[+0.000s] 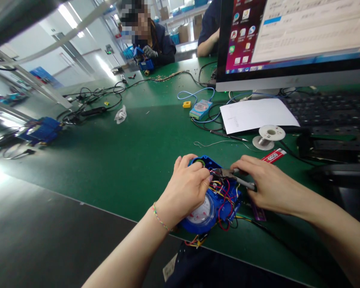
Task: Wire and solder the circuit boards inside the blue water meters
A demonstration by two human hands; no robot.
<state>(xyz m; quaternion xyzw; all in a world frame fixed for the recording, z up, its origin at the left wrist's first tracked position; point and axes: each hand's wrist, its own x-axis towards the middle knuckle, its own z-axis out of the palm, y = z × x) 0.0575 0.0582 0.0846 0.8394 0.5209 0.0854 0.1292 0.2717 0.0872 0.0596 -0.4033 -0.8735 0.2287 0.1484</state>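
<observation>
A blue meter housing [226, 208] with a round dial [200, 211] lies at the table's front edge, its inside exposed. Thin red, yellow, black and white wires [225, 190] spill out of it. Over the upper left of the housing, my left hand [187, 186] is closed, thumb and fingers pinching wires, though the fingertips partly hide them. My right hand [265, 182] grips a pair of cutting pliers [241, 182] with grey handles. Their jaws point left into the wires, close to my left fingertips; whether the jaws touch a wire is unclear.
Right of the housing are a red-labelled strip [273, 156], a solder spool [267, 138] and white paper [258, 114]. Behind stand a monitor [288, 76], keyboard [333, 110] and small blue box [201, 109]. A co-worker [162, 44] handles another blue meter [145, 62]. Cables [93, 106] lie left.
</observation>
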